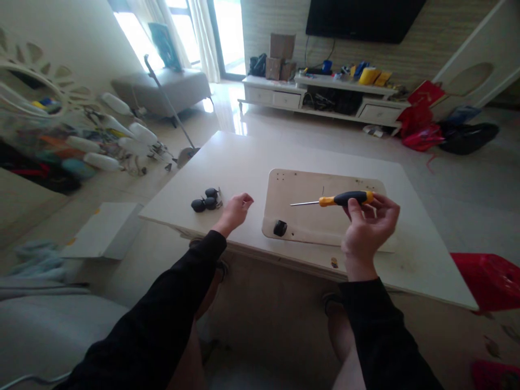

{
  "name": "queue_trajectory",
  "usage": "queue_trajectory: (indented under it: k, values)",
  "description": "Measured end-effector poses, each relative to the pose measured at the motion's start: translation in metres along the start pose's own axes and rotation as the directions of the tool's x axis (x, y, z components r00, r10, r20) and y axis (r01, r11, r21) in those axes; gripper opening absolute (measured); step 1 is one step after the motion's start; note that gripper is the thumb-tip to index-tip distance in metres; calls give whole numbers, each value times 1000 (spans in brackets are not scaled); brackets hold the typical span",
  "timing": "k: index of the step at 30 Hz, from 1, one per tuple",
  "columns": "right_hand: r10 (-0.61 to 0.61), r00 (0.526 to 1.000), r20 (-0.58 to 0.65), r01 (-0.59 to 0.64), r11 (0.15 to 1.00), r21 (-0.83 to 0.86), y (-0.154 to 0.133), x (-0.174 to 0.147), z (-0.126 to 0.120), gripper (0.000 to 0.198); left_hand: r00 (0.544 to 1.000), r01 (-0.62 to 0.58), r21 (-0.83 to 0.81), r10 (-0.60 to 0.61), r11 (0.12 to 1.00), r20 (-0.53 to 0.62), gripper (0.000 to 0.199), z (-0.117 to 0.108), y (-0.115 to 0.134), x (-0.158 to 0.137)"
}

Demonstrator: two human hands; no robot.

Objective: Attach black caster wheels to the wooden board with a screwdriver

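My right hand (371, 225) is closed round the black and yellow handle of a screwdriver (345, 199). Its metal shaft points left, above a pale board (306, 187) with rounded corners and small holes. One black caster (280, 228) sits at the board's near left corner. Between that board and a cluster of black casters (210, 202), my left hand (238, 210) is held over the table with thumb and fingers pinched together. Whatever it may hold is too small to make out.
The white table (239, 157) carries the board and casters, and a small sticker (334, 262) is near its front edge. A white box (103, 230) stands on the floor at left, a red stool-like object (489, 279) at right. A low TV cabinet (272, 97) stands beyond.
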State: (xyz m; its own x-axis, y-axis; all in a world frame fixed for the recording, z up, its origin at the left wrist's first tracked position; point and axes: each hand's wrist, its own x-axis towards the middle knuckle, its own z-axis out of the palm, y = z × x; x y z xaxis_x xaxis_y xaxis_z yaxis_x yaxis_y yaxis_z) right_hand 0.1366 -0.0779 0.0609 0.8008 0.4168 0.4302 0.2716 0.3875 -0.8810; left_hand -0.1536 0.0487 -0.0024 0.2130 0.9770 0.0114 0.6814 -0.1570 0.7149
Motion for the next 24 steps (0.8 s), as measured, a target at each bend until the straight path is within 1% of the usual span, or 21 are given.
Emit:
queue_trajectory:
  k: [2, 5, 6, 9, 12, 15, 19, 24]
  values:
    - [86, 996, -13, -84, 993, 78, 2, 2, 1, 50, 995, -88, -144, 94, 986, 33, 13, 4, 15, -8]
    - [193, 981, -4, -190, 969, 157, 3, 2, 2, 51, 978, -190, -277, 207, 942, 34, 5, 15, 29, -18]
    - [219, 976, 0, -215, 961, 176, 3, 2, 2, 52, 971, -211, -316, 234, 925, 36, 6, 18, 31, -20]
    - [264, 965, 3, -258, 942, 216, 2, 2, 4, 56, 951, -263, -385, 306, 885, 53, 18, 25, 35, -23]
    - [280, 960, 17, -277, 934, 227, 2, 2, 5, 57, 931, -310, -363, 358, 879, 72, 26, 25, 38, -26]
    - [275, 960, 51, -280, 936, 212, 3, 0, 7, 56, 921, -336, -323, 380, 885, 81, 31, 21, 40, -29]
    - [271, 959, 86, -283, 940, 191, 4, -5, 10, 54, 913, -363, -288, 400, 886, 81, 33, 19, 43, -32]
    - [272, 958, 92, -286, 936, 204, 1, -9, 13, 54, 909, -380, -247, 409, 892, 80, 35, 21, 43, -33]
